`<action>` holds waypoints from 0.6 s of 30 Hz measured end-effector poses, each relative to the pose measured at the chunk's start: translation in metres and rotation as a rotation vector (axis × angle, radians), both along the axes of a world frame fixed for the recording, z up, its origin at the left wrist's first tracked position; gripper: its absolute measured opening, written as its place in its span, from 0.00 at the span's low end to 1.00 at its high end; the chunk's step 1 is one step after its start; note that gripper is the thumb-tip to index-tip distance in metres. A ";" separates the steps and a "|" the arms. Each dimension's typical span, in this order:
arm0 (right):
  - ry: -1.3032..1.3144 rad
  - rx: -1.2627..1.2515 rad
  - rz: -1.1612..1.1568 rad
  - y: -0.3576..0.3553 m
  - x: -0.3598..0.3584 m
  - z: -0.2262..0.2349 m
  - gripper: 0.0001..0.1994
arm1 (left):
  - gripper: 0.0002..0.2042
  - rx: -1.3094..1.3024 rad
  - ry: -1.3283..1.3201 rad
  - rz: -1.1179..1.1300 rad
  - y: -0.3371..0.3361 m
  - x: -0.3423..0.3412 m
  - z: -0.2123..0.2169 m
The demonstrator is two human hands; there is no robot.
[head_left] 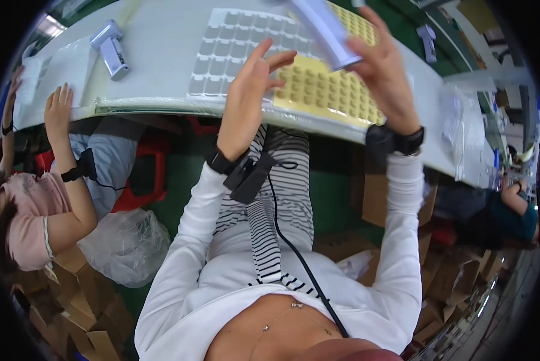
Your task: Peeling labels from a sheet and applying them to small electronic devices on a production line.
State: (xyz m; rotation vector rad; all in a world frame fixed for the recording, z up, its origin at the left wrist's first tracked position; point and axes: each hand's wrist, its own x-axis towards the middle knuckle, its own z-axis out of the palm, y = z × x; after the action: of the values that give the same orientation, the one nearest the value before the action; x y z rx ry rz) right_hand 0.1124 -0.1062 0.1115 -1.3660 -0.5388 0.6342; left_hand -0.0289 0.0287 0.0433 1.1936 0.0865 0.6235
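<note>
We look down from the head camera onto a long pale worktable (161,54), and we place everything by it. At the table's near edge, our two bare hands are raised. Our right hand (385,72) has its fingers closed around one pale lilac plastic handheld device (327,30), a smooth boxy bar tilted up and away over the table's middle. Our left hand (249,99) is open, fingers spread and straight, holding nothing; its fingertips are close to the device, but we cannot tell whether they touch it. Both wrists carry dark bands, and a black cable (300,253) runs from the left wrist down across a striped garment below the table edge.

Flat on the table under our hands lie two sheets of small raised squares in neat rows: one grey-white sheet (234,48) toward the table's left of centre and one yellow sheet (324,90) touching it on the right. The squares are too many and too blurred to count.

We count three more similar lilac devices: one lying on the table's far left (110,48), one at the table's far right (427,39), and part of one at the top edge, unclear.

To the table's left, another person's two hands (58,111) rest at its edge. Below the table stand a red plastic stool (146,174), a crumpled clear plastic bag (125,243), and brown cardboard boxes (83,301) on both sides.
</note>
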 end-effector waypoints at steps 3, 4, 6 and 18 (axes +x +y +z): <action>-0.270 -0.109 0.065 0.005 -0.051 -0.019 0.34 | 0.19 -0.107 -0.047 -0.020 -0.020 0.004 -0.003; -0.239 -0.003 0.032 0.008 -0.059 -0.027 0.33 | 0.18 -0.164 0.002 -0.014 -0.024 0.001 -0.001; -0.233 -0.055 -0.004 -0.001 -0.051 -0.032 0.34 | 0.18 -0.123 0.051 0.026 -0.025 0.001 -0.014; -0.743 -0.593 0.227 -0.052 0.079 -0.058 0.09 | 0.13 0.101 0.165 -0.056 -0.014 0.028 -0.023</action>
State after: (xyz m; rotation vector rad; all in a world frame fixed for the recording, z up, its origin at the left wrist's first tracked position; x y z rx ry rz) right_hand 0.1910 -0.1586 0.0536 -2.1362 -1.1751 0.4654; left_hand -0.0013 0.0149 0.0205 1.3400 0.1618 0.4837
